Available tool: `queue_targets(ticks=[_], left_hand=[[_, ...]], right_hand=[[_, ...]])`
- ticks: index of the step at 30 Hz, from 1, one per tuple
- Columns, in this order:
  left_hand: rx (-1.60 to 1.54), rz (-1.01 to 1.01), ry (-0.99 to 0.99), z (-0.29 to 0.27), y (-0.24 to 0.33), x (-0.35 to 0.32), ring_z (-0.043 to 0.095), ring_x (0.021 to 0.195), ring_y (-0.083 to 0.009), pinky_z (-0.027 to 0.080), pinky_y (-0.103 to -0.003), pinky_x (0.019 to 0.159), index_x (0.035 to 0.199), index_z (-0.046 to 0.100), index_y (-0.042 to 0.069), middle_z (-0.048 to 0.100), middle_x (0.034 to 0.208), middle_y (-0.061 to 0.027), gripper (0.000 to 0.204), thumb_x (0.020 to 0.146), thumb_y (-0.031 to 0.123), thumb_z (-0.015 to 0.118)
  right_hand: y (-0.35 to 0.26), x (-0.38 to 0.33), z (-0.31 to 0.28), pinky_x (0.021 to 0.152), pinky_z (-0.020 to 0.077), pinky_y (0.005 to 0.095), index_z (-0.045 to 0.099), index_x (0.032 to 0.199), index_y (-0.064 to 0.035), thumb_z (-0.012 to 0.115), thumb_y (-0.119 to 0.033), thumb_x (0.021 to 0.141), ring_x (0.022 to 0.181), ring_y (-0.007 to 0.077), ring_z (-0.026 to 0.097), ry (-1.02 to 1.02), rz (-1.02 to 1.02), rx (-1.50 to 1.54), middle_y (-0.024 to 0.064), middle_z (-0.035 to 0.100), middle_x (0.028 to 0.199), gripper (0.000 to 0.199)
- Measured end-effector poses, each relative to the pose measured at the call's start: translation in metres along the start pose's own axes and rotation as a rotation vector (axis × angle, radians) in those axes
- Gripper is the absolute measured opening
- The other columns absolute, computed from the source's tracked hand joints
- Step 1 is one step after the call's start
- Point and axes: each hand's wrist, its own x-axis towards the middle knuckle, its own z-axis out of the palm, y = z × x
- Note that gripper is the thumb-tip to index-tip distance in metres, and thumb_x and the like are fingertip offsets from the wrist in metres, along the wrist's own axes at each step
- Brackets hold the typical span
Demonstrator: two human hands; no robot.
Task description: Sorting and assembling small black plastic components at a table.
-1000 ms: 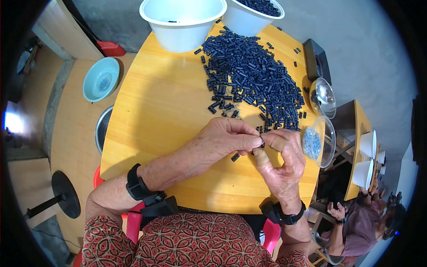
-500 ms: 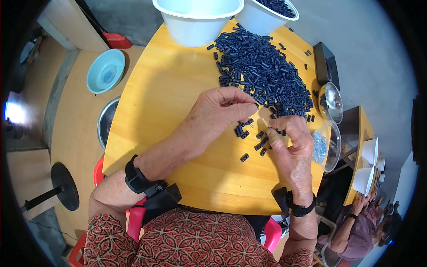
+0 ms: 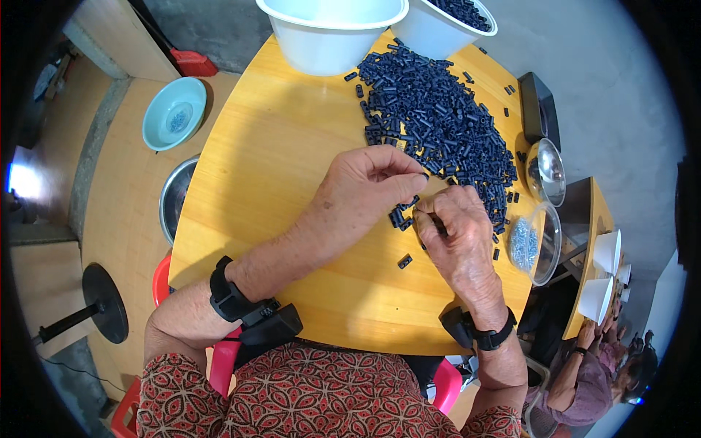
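Note:
My left hand (image 3: 369, 182) is pinched just in front of a large pile of small black plastic pieces (image 3: 431, 109). A dark bit, seemingly one such black piece, shows at its fingertips. Close by on the right, my right hand (image 3: 461, 230) has its thumb and fingers drawn together, pointing toward the left hand. Whatever it may hold is hidden. A few loose black pieces (image 3: 399, 217) lie under and between the hands, and a single black piece (image 3: 405, 261) lies nearer to me. The two hands are close but apart.
Two white tubs stand at the table's far edge, the left tub (image 3: 321, 44) beside one holding black pieces (image 3: 464, 13). Along the right edge are a black tray (image 3: 537, 109), a metal bowl (image 3: 546, 171) and a clear container (image 3: 546, 241) with small shiny parts. Another person (image 3: 584, 387) sits at lower right.
My right hand has moved left and slightly away from me, closer to the left hand, and now covers loose pieces that showed before. The left hand stays pinched, nearly in place.

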Motion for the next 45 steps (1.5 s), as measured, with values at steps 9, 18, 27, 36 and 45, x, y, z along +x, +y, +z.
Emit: queue_targets(ticks=[9,18,27,36,45], left_hand=[[-0.009,0.006,-0.088,0.007,-0.005,-0.005,0.063,0.088,-0.0087,0.051,-0.024,0.081,0.102,0.068,0.0,0.068,0.095,-0.0018,0.013,0.091,0.007,0.068],[0.007,0.016,-0.155,0.009,-0.003,-0.007,0.063,0.095,-0.0085,0.051,-0.024,0.086,0.103,0.067,0.0,0.069,0.101,-0.0034,0.014,0.091,0.007,0.068],[0.016,0.019,-0.141,0.013,-0.007,-0.011,0.063,0.096,-0.0092,0.052,-0.024,0.087,0.105,0.066,-0.002,0.068,0.099,-0.0036,0.014,0.091,0.003,0.066],[0.138,0.042,-0.129,0.015,-0.004,-0.012,0.061,0.092,-0.0072,0.051,-0.023,0.083,0.104,0.067,-0.002,0.067,0.098,-0.0023,0.013,0.091,0.003,0.066],[0.173,0.034,-0.107,0.016,-0.005,-0.013,0.06,0.09,-0.0062,0.05,-0.023,0.081,0.101,0.067,-0.002,0.067,0.095,-0.0013,0.012,0.091,0.004,0.067]], right_hand=[[-0.009,-0.001,-0.011,0.07,0.0495,0.034,0.06,0.082,-0.0038,0.07,0.009,0.073,0.077,0.0268,0.062,0.283,0.081,0.253,0.0104,0.064,0.084,0.019],[-0.013,-0.001,-0.015,0.072,0.0497,0.0339,0.062,0.087,-0.0021,0.068,0.012,0.074,0.079,0.0274,0.061,0.283,0.06,0.21,0.0111,0.065,0.088,0.02],[-0.013,-0.003,-0.017,0.07,0.0486,0.0306,0.062,0.086,-0.0032,0.067,0.011,0.076,0.078,0.0196,0.061,0.338,0.163,0.353,0.0073,0.065,0.087,0.018],[-0.022,-0.004,-0.016,0.07,0.0457,0.0222,0.061,0.087,-0.0029,0.068,0.01,0.08,0.078,0.0087,0.054,0.301,0.331,0.782,0.0025,0.063,0.092,0.016],[-0.021,-0.007,-0.015,0.073,0.0465,0.021,0.065,0.093,-0.0022,0.07,0.007,0.083,0.08,0.0057,0.057,0.341,0.467,1.016,-0.0002,0.065,0.09,0.014]])
